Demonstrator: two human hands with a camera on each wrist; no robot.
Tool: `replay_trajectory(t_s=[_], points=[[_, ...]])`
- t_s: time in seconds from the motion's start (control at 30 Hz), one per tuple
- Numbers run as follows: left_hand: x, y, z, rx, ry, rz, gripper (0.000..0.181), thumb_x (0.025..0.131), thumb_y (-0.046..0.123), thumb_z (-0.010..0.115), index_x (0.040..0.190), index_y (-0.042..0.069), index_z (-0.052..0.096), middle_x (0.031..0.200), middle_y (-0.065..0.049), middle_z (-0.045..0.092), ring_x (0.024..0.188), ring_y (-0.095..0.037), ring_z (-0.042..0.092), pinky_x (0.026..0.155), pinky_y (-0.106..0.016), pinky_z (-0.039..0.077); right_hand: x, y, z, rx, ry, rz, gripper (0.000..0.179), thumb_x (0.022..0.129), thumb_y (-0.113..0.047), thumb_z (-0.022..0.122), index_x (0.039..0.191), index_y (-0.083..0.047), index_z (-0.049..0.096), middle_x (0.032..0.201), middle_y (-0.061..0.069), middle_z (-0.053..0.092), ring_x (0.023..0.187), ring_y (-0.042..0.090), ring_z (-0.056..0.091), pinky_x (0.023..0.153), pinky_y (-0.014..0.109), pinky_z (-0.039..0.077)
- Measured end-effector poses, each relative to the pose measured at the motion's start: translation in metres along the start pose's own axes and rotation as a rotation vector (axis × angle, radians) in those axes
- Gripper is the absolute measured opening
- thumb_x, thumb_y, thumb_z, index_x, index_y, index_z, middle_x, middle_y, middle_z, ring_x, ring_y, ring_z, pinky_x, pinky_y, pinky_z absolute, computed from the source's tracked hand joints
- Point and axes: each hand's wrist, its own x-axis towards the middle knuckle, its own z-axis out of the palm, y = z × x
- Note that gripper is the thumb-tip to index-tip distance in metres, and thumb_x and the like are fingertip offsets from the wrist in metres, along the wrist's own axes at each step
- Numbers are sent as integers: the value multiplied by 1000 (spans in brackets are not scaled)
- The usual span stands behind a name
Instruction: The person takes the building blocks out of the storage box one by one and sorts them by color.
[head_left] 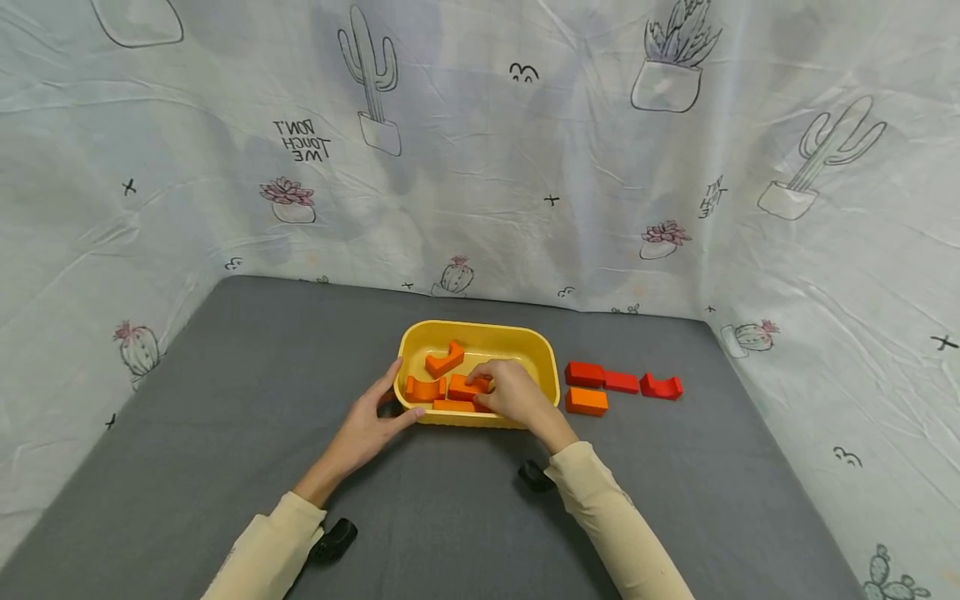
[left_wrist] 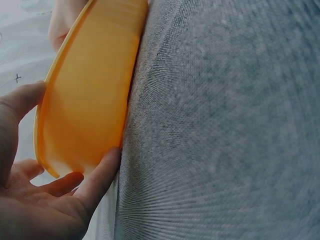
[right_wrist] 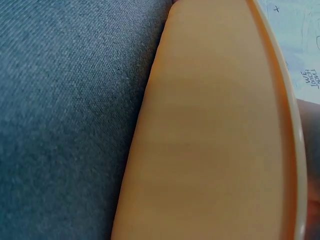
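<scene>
A yellow plastic tray (head_left: 480,326) stands on the grey cloth with several orange toy blocks inside. My left hand (head_left: 369,427) rests on its near left corner. The left wrist view shows the thumb on the tray's rim and the fingers, fairly straight, against its outer side. Reaching over the near rim, my right hand (head_left: 513,393) pinches an orange block (head_left: 461,387) between fingers and thumb. Close by lie an arched orange block (head_left: 425,391) and a flat orange block (head_left: 453,407). In the right wrist view the tray wall hides the fingertips.
Right of the tray lie an orange block (head_left: 587,402), a red block (head_left: 584,373), a thin red block (head_left: 621,382) and a curved red block (head_left: 662,387). A patterned white curtain (head_left: 480,167) rises behind and beside the grey surface (head_left: 450,517). Black straps hang by both wrists.
</scene>
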Motion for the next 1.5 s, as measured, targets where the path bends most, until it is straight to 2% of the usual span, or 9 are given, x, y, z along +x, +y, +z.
replay_trajectory(t_s=[0.2,0.43,0.63,0.8,1.17,1.4,1.5], points=[[-1,-1,0,-9,6,2,92,87,39,74,158,23,18,160,-10,22,137,-35,40,101,-51,44,-6,4,-5,-1,74,-8,16,82,-9,79,97,-12,76,98,3,72,87,20,63,77,33,53],[0,-1,0,-20,-2,8,92,87,37,75,158,22,18,160,-10,22,137,-34,39,104,-51,41,-15,9,-17,82,154,-5,19,82,-4,78,100,-9,75,101,4,72,85,22,65,69,26,54],[1,-1,0,-19,-4,4,92,87,35,75,158,21,19,160,-10,22,137,-35,39,104,-51,41,-24,10,-30,130,227,9,20,81,-3,80,99,-9,75,102,4,72,82,20,67,68,26,57],[1,-1,0,-17,-1,12,91,88,34,75,158,22,18,160,-10,22,135,-34,41,100,-50,45,-28,9,-40,157,248,4,19,81,-3,80,98,-8,76,100,4,72,85,20,68,70,27,58],[2,-1,0,2,-4,15,92,88,37,75,158,22,18,160,-10,23,134,-34,43,100,-50,45,-40,19,-55,176,298,24,22,80,-1,80,100,-7,75,104,6,71,85,20,66,73,30,58],[2,-2,1,5,-6,0,92,87,38,75,158,24,18,161,-10,22,134,-34,42,100,-50,45,-58,33,-66,148,351,68,25,80,-1,80,103,-6,75,109,10,70,73,21,67,64,31,58],[1,-2,1,5,-6,-5,93,87,39,75,158,24,18,161,-9,22,134,-33,42,101,-50,44,-66,40,-72,149,377,81,25,80,-1,80,104,-6,74,108,13,70,75,23,68,63,30,57]])
